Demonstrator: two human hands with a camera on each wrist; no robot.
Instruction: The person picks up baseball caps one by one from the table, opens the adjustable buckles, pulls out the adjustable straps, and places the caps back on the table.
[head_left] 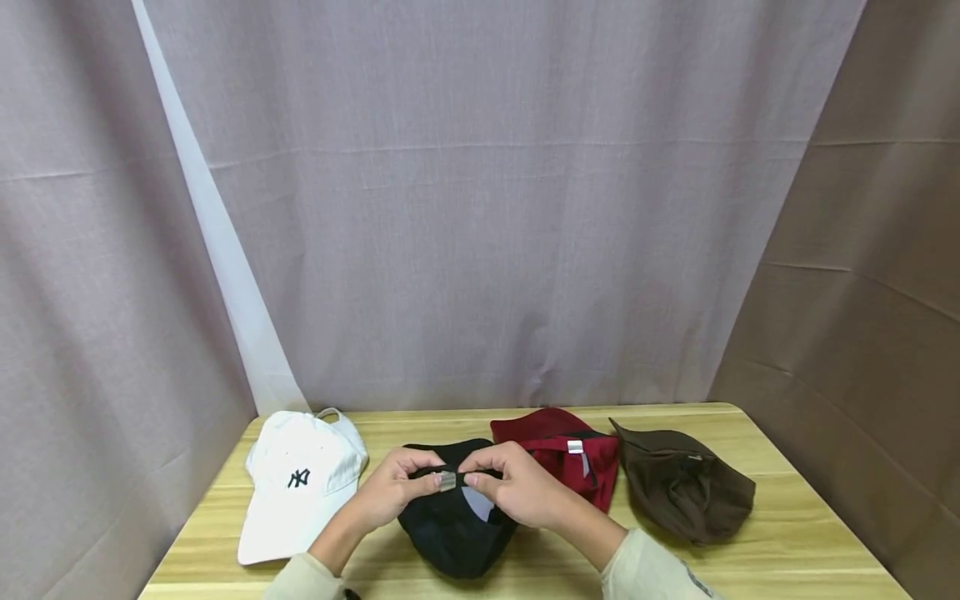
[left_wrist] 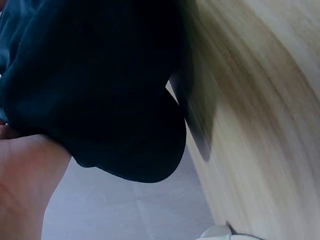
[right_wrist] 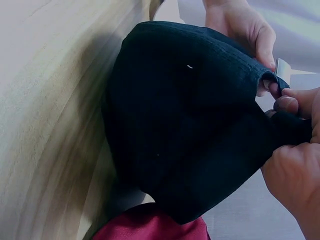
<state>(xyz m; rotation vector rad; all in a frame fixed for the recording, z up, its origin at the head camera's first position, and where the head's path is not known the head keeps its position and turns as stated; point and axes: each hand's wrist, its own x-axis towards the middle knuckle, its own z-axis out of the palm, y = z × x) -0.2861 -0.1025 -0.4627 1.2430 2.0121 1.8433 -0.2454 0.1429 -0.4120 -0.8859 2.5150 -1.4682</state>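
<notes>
Both hands hold a black cap by its back strap, near the front middle of the table. My left hand pinches the strap beside a silver metal buckle. Just to the right of the buckle, my right hand grips the strap's other side between thumb and fingers. In the right wrist view the cap is seen from its side, with the buckle between the two hands. The left wrist view shows the cap's dark cloth and brim; the left fingertips are mostly hidden there.
A white cap with a dark logo lies on the left of the wooden table. Behind the right hand is a red cap, and a dark brown cap lies farther right. Grey curtains hang behind the table.
</notes>
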